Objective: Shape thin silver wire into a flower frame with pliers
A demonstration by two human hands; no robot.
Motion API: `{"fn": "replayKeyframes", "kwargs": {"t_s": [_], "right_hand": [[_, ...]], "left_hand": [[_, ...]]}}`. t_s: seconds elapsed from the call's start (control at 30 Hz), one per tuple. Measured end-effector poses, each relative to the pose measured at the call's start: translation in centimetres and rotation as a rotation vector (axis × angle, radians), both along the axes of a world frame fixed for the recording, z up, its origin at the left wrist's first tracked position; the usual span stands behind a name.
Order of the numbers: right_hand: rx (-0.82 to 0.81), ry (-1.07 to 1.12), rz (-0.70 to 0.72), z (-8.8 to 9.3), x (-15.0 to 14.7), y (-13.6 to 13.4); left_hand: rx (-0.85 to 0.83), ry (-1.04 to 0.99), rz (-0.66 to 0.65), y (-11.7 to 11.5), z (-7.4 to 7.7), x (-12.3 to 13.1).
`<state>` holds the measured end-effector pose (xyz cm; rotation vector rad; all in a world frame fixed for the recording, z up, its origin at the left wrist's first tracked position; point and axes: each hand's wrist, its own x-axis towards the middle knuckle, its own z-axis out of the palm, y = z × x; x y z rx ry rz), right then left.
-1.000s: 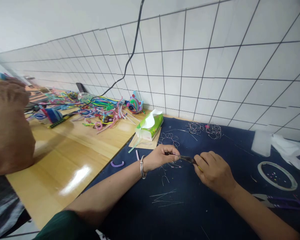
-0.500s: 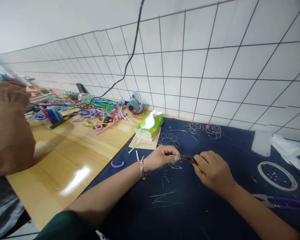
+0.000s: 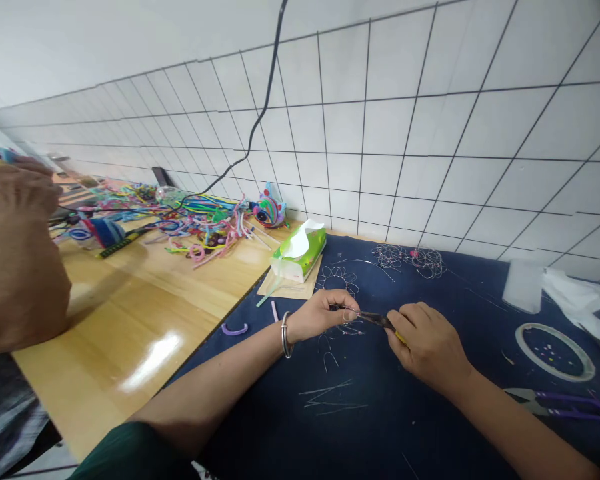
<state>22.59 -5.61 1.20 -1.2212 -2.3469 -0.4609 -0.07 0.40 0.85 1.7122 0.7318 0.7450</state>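
Thin wire [image 3: 351, 328] bent into loops is pinched between the thumb and fingers of my left hand [image 3: 325, 313]. My right hand [image 3: 425, 340] is closed around the yellow handle of dark pliers [image 3: 375, 319], whose jaws reach the wire at my left fingertips. Whether the jaws grip the wire is too small to tell. Just behind my left hand lies a flower-shaped wire ring [image 3: 339, 280]. Nearer to me on the dark blue cloth are a small bent wire piece [image 3: 331, 361] and several straight wire lengths [image 3: 333, 397].
A green tissue pack [image 3: 300, 252] stands behind my left hand. Coiled wire bundles [image 3: 407, 260] lie near the wall. To the right are a ring-shaped dish [image 3: 555, 352] with beads and purple-handled snips [image 3: 560, 404]. A co-worker's arm [image 3: 20, 260] and colourful pipe cleaners [image 3: 205, 223] are at left.
Both hands stay almost in place. The wire loops below my left fingers and the pliers have shifted only slightly.
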Motion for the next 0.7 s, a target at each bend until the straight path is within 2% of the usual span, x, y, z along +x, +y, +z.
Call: {"fn": "replayKeyframes", "kwargs": {"t_s": [0.17, 0.37, 0.7], "right_hand": [[0.040, -0.028, -0.036, 0.1, -0.2, -0.3], [-0.095, 0.067, -0.017, -0.5, -0.3, -0.2], [-0.243, 0.244, -0.008, -1.4, -0.2, 0.1]], "left_hand": [[0.020, 0.034, 0.025, 0.0, -0.1, 0.0], [0.017, 0.046, 0.040, -0.1, 0.1, 0.1], [-0.129, -0.066, 0.033, -0.1, -0.6, 0.3]]}}
